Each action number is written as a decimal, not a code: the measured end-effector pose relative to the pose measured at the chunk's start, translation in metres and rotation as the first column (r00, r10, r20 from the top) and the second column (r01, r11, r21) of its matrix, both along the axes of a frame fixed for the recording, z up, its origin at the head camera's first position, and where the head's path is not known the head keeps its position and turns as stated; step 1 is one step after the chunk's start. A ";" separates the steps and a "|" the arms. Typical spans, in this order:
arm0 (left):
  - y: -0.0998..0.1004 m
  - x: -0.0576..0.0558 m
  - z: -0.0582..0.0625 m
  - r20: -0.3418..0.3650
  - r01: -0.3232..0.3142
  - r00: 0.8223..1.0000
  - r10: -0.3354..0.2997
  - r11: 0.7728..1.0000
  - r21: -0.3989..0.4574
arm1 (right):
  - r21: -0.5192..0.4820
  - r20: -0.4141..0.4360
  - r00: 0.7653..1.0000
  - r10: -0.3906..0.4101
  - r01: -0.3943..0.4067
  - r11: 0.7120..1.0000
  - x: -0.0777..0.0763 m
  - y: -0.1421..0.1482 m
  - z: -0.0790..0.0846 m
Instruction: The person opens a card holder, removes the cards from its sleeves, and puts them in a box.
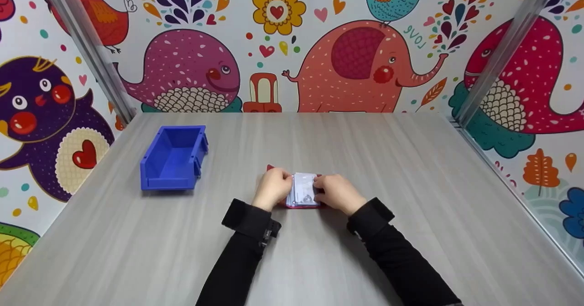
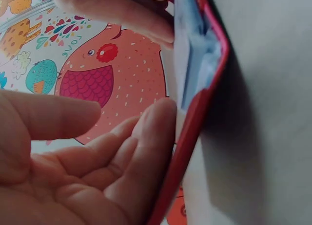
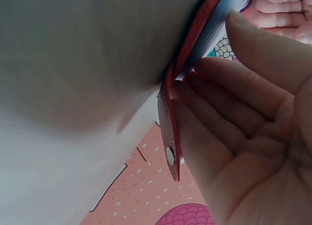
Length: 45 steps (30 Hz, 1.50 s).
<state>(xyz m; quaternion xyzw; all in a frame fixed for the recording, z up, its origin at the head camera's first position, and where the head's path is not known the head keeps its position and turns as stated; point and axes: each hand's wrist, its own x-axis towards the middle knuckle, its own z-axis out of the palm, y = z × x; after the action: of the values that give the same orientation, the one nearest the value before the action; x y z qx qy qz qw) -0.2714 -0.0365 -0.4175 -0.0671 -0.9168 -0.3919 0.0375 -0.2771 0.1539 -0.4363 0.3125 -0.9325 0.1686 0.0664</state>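
A red card holder (image 1: pixel 305 206) lies unfolded on the table, with a stack of clear sleeves (image 1: pixel 303 188) inside. Its strap with a metal snap (image 3: pixel 170 154) sticks out at one end. My left hand (image 1: pixel 274 188) is at the holder's left side; in the left wrist view its fingertips (image 2: pixel 163 113) touch the red cover's inner side while the thumb stands apart. At the right side, my right hand (image 1: pixel 338 192) has its thumb on the sleeves' edge and its bent fingers along the edge and strap, pinching the holder there.
A blue plastic bin (image 1: pixel 171 160) stands on the grey wood-grain table (image 1: pixel 388 146) to the left. Printed panels (image 1: pixel 283 46) with cartoon animals enclose the back and sides, and metal posts (image 1: pixel 508 50) rise at the back corners.
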 end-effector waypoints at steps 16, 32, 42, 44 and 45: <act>0.010 -0.007 -0.007 0.043 -0.007 0.999 0.011 0.996 -0.086 | 0.008 -0.005 1.000 0.018 -0.018 1.000 0.001 0.001 0.001; 0.015 -0.012 -0.007 0.093 -0.029 0.995 0.039 0.994 -0.107 | 0.004 0.008 1.000 0.025 -0.025 1.000 0.002 0.001 0.003; 0.015 -0.014 -0.010 0.107 -0.076 0.991 0.083 0.995 -0.063 | -0.003 -0.004 0.999 0.037 -0.037 0.999 0.001 0.001 0.002; 0.016 -0.015 -0.010 0.110 -0.087 0.990 0.094 0.994 -0.065 | -0.005 -0.006 0.999 0.040 -0.040 0.999 0.001 0.002 0.001; 0.016 -0.016 -0.011 0.110 -0.093 0.989 0.100 0.994 -0.064 | -0.005 -0.008 0.999 0.041 -0.041 0.999 0.001 0.002 0.001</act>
<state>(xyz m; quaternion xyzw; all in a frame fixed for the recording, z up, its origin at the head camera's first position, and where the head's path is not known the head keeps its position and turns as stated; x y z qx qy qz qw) -0.2869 -0.0201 -0.4280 -0.0015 -0.9307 -0.3658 0.0024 -0.2758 0.1554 -0.4349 0.3321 -0.9251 0.1713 0.0672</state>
